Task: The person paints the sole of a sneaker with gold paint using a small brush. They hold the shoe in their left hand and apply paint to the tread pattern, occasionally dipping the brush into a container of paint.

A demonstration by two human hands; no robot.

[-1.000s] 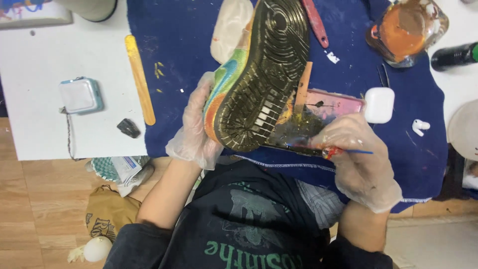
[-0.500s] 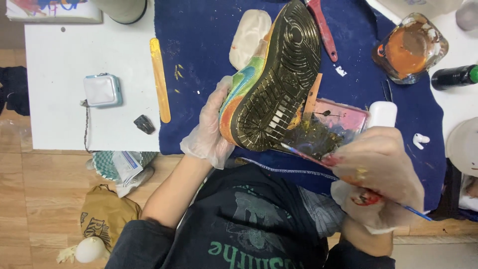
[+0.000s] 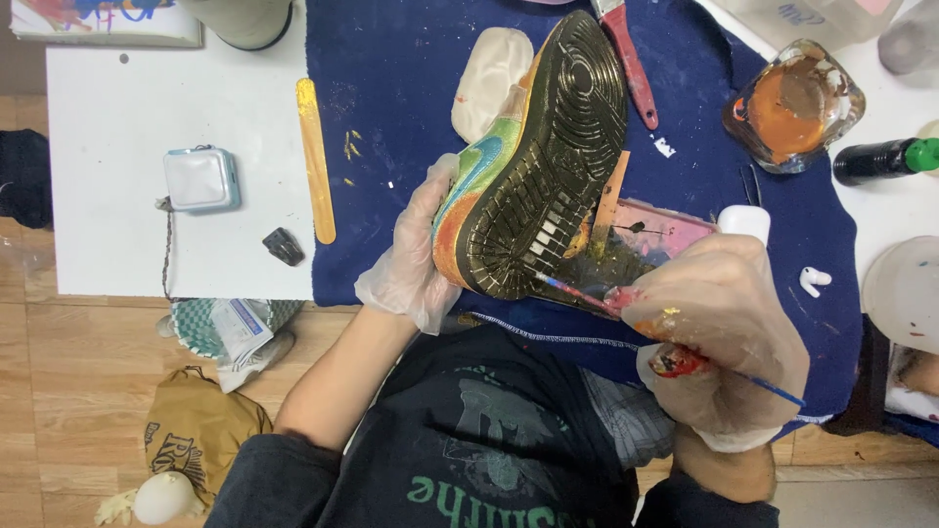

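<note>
rainbow shoe (image 3: 479,186), gold sole (image 3: 548,166), navy cloth (image 3: 411,88)

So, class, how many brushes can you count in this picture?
2. A thin brush sits in the gloved right hand, its tip at the shoe sole. A red-handled brush lies on the blue cloth. Others may be hidden.

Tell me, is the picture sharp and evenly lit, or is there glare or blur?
Head view: even, soft light; the gold shoe sole glints; the right hand, nearest the lens, looks large and slightly soft; the left hand and the blue cloth are sharp.
</note>
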